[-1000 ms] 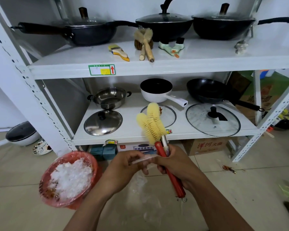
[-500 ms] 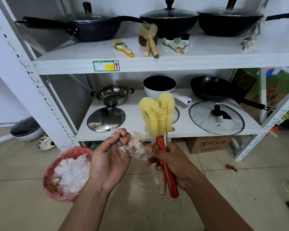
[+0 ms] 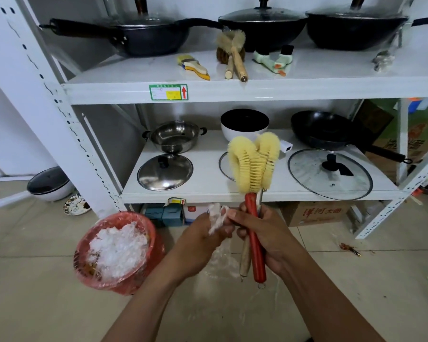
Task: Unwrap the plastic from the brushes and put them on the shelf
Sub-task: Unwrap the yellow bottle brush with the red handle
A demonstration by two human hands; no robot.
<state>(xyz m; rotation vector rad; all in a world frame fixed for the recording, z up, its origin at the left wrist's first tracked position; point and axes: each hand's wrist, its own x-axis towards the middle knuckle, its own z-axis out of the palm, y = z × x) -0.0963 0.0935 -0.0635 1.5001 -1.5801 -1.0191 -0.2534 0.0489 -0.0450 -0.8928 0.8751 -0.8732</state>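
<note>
- A red basket (image 3: 143, 245) lined with plastic stands on the floor at lower left, heaped with crumpled clear wrap
- The left hand (image 3: 203, 240) is just right of the basket, fingers curled round a wad of clear plastic (image 3: 216, 217); a thin sheet of the same film hangs below it
- Two brushes (image 3: 253, 164) stand upright in front of the lower shelf (image 3: 208, 193), their yellow bristle heads bare and side by side; one has a red handle, the other a wooden one
- The right hand (image 3: 269, 240) is wrapped round both handles at mid-length, and its forefinger reaches across to touch the wad of plastic
- Above, on the upper shelf (image 3: 257, 93), other brushes (image 3: 232, 55) lie in front of three black woks
- A glass lid (image 3: 307, 174) lies flat on the lower shelf, to the right of the held brushes
</note>
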